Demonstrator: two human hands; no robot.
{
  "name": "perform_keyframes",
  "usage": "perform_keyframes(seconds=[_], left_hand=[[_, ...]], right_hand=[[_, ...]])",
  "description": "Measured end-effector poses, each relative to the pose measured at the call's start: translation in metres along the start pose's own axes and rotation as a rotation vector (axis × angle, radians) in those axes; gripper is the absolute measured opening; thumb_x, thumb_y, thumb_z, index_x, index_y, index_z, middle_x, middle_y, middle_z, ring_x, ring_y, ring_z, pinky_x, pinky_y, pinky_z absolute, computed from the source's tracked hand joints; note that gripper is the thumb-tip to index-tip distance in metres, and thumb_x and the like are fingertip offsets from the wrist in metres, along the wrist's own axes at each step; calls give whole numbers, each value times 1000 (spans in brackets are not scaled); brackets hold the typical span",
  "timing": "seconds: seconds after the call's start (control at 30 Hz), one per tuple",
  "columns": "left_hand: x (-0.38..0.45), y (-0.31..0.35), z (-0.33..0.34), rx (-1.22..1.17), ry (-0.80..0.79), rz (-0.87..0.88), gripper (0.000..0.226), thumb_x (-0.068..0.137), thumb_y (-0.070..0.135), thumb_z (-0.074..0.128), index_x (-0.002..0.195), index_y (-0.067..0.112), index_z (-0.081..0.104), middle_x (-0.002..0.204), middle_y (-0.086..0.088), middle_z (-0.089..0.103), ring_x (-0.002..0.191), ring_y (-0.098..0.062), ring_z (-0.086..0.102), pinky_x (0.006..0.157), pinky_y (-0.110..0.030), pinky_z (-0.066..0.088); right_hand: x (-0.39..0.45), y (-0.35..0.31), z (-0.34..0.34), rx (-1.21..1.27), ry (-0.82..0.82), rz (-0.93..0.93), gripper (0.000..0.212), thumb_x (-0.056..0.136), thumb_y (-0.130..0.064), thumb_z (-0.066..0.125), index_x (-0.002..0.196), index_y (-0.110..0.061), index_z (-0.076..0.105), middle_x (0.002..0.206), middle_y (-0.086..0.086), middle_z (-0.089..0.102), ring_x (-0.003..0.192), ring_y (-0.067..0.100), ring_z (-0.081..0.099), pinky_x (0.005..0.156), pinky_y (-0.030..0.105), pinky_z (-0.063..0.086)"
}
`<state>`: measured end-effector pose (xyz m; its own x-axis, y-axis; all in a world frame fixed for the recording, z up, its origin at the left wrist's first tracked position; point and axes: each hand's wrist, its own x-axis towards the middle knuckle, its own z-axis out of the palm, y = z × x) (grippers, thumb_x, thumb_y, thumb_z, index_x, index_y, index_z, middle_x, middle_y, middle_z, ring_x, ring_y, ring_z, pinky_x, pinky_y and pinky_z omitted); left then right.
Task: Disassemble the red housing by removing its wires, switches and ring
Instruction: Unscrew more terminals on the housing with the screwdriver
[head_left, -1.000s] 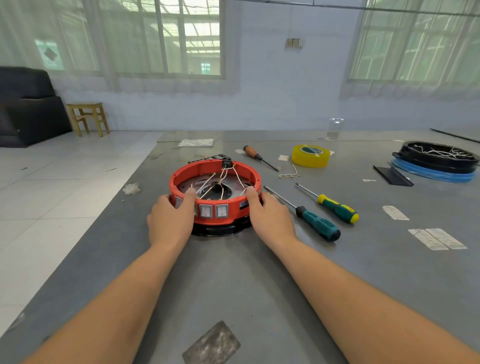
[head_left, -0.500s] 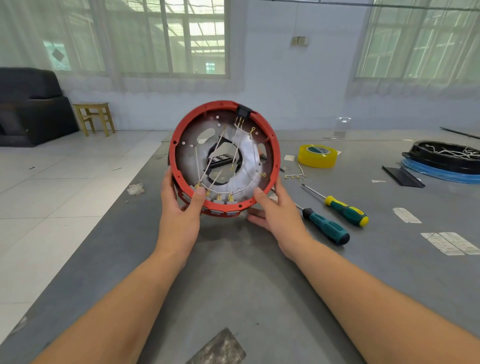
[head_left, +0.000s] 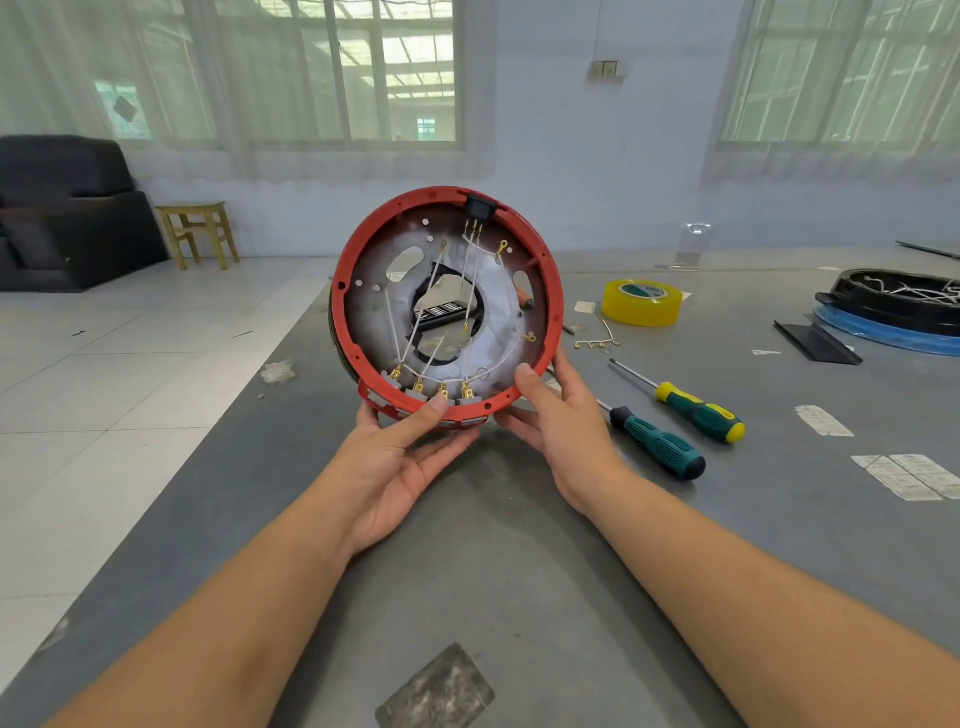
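1. Held up on edge above the grey table (head_left: 519, 597), open side toward the camera: red housing (head_left: 344, 291), a rigid ring-shaped plastic shell with a pale metal plate inside and a central hole.
2. Left hand (head_left: 389, 467) under the lower rim, palm up, fingers curled behind and thumb pressed on the front edge near the switches (head_left: 431, 392); pinching the rim.
3. Right hand (head_left: 561, 421) at the lower right, thumb hooked over the rim, fingers spread behind; gripping the same shell.
4. Likely light for its size and stiff enough not to flex; the smooth plastic rim could slip if held by the fingertips alone.
5. Best taken by the thick red rim, away from the row of four switches with brass terminals along the bottom edge.
6. Thin white wires (head_left: 470, 291) strung loosely across the plate up to a black socket (head_left: 478, 207) at the top; soft, easily snagged, probably to be pulled off at the brass connectors rather than mid-length.
7. Switches probably clipped in, needing a push from outside; tabs may be brittle.
8. Lying on the table to the right, untouched: two screwdrivers (head_left: 657, 447), a yellow tape roll (head_left: 641, 301), a black tray (head_left: 893, 299).
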<state>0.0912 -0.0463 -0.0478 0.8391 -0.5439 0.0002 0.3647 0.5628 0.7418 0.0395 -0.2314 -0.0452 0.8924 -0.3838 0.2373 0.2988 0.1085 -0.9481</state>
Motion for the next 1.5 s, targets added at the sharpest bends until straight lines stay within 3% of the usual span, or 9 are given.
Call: perform_keyframes(seconds=[0.3, 0.5, 0.67, 0.8, 0.9, 1.03, 1.17, 1.33, 1.5], left_hand=[[-2, 5, 3, 15, 93, 53, 75, 84, -12, 71, 150, 10, 41, 127, -30, 70, 113, -48, 71, 96, -63, 57], [-3, 6, 3, 6, 114, 83, 70, 91, -17, 63, 150, 12, 40, 127, -29, 70, 113, -46, 72, 95, -61, 58], [-1, 8, 2, -30, 122, 58, 67, 92, -15, 63, 152, 7, 42, 131, -28, 69, 116, -45, 71, 90, -55, 61], [0, 8, 0, -37, 145, 55, 69, 91, -14, 65, 152, 8, 41, 132, -28, 68, 115, -46, 71, 88, -53, 63], [2, 10, -4, -36, 168, 78, 73, 88, -16, 66, 151, 11, 41, 134, -26, 67, 114, -45, 72, 89, -57, 62], [3, 14, -9, -30, 210, 130, 77, 86, -19, 66, 147, 21, 43, 133, -24, 68, 110, -44, 74, 91, -61, 60], [4, 15, -12, -38, 251, 167, 76, 85, -19, 67, 145, 22, 44, 130, -22, 70, 107, -42, 75, 89, -59, 61], [7, 19, -17, -62, 320, 208, 73, 87, -18, 68, 145, 19, 42, 133, -21, 68, 105, -39, 77, 87, -58, 63], [8, 26, -24, -77, 338, 214, 70, 90, -15, 66, 146, 18, 43, 132, -25, 67, 98, -44, 77, 84, -65, 61]], right_hand=[[-10, 2, 6, -333, -32, -68, 52, 93, -50, 58, 142, -55, 41, 128, -10, 69, 112, 13, 69, 93, 42, 59], [-28, -3, -7, -746, -97, -204, 50, 97, -31, 57, 140, -51, 42, 141, -15, 58, 107, -2, 67, 97, 31, 51], [-22, -22, -41, -1560, 92, -373, 39, 97, -21, 54, 135, -23, 60, 146, -1, 50, 124, 27, 54, 99, 43, 49], [-21, -28, -61, -1932, 207, -34, 29, 93, -25, 54, 120, -21, 62, 133, 10, 54, 120, 35, 51, 94, 42, 41], [-18, -27, -64, -1914, 181, 134, 24, 97, -23, 49, 118, -19, 59, 127, 12, 55, 121, 34, 51, 82, 40, 40], [-17, -27, -64, -1911, 130, 91, 24, 94, -10, 49, 116, -16, 58, 121, 13, 56, 115, 33, 52, 72, 38, 36], [-16, -27, -62, -1653, 153, -13, 25, 96, -7, 44, 116, -16, 55, 114, 12, 57, 102, 33, 54, 68, 37, 37], [-25, -22, -45, -1226, 223, -194, 32, 107, -22, 37, 138, -26, 47, 126, 6, 57, 108, 37, 57, 86, 49, 51], [-35, -22, -34, -999, 54, -351, 35, 109, -29, 36, 142, -38, 45, 118, -11, 57, 95, 18, 63, 84, 43, 53]])
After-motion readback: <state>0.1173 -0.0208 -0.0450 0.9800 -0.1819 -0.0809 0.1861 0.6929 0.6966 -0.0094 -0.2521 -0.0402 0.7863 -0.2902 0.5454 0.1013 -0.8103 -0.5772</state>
